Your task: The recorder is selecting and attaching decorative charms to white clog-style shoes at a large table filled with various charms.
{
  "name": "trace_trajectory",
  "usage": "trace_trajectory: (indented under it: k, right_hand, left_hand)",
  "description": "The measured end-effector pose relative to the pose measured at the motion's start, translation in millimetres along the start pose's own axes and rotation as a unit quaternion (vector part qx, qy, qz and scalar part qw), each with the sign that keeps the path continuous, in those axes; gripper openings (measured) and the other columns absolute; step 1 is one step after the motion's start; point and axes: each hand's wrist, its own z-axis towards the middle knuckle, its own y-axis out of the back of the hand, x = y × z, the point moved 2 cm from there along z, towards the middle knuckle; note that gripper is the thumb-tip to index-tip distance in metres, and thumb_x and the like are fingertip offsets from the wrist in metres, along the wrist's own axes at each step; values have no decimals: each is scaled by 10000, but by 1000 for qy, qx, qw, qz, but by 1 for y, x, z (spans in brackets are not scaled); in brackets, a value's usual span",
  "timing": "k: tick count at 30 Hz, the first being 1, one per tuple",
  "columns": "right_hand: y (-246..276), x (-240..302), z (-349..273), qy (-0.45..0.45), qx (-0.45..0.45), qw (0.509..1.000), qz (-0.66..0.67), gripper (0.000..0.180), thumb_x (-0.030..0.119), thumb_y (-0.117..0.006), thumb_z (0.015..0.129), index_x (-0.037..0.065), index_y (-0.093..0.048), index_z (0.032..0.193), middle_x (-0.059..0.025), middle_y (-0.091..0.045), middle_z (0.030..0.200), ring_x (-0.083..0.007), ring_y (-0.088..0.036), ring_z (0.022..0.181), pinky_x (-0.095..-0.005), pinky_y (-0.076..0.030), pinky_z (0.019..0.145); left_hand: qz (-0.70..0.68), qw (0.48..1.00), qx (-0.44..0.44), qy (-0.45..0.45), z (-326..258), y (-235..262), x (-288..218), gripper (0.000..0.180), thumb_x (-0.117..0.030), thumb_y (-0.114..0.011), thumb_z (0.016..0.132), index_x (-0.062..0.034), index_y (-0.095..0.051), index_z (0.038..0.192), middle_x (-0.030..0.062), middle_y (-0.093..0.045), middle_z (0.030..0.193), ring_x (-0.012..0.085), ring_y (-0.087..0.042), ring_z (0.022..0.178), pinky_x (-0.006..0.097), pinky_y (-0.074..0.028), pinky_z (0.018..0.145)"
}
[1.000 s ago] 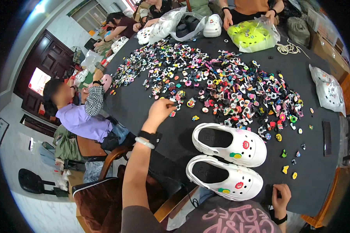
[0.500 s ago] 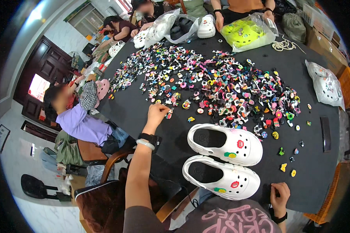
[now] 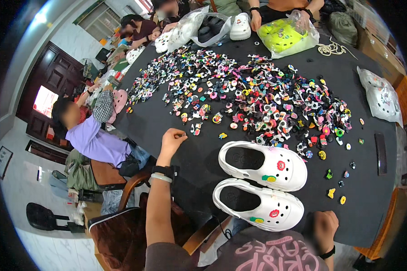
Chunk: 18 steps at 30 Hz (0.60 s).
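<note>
My left hand [image 3: 172, 143] is over the dark table, its thumb and forefinger pinched together; anything between them is too small to make out. Several small shoe charms [image 3: 196, 128] lie just beyond its fingertips. My right hand [image 3: 326, 228] rests curled at the near table edge, and what its fingers hold, if anything, is hidden. Between the hands sit two white clogs, a far one [image 3: 290, 179] and a near one [image 3: 285, 217], toes pointing right. Each carries a red charm and a pineapple charm, such as the far clog's pineapple [image 3: 269, 179].
A wide heap of colourful charms [image 3: 267, 97] spreads across the dark table [image 3: 257, 135]. Loose charms [image 3: 331, 193] lie right of the clogs, near a black strip [image 3: 380, 154]. Bagged lime clogs [image 3: 282, 38] and a bagged white clog [image 3: 380, 99] lie farther off. Other people sit around the table.
My left hand has drawn back toward me and to the left, away from the charms at its fingertips. My right hand stays near the table edge. The clogs keep their places.
</note>
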Motion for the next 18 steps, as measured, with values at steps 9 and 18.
trace_trajectory:
  k: [9, 18]
  right_hand:
    - [-2, -2, -3, -11, 16, 1000, -20, 179, -97, -683, 722, 8, -625, 855, -121, -605, 739, -260, -576, 640, -339, -443, 574]
    - [-2, 32, 18, 30, 44, 998, 30, 179, -61, -694, 730, 24, -668, 885, -119, -664, 780, -275, -621, 676, -353, -471, 620]
  left_hand:
    - [-99, 965, -184, -155, -95, 30, -150, 275, 20, -772, 729, -10, -717, 996, 84, -656, 945, 154, -624, 789, 269, -500, 731]
    - [-185, 947, -148, -218, -168, 48, -212, 372, 47, -840, 614, 17, -721, 966, 95, -643, 952, 177, -621, 825, 297, -499, 749]
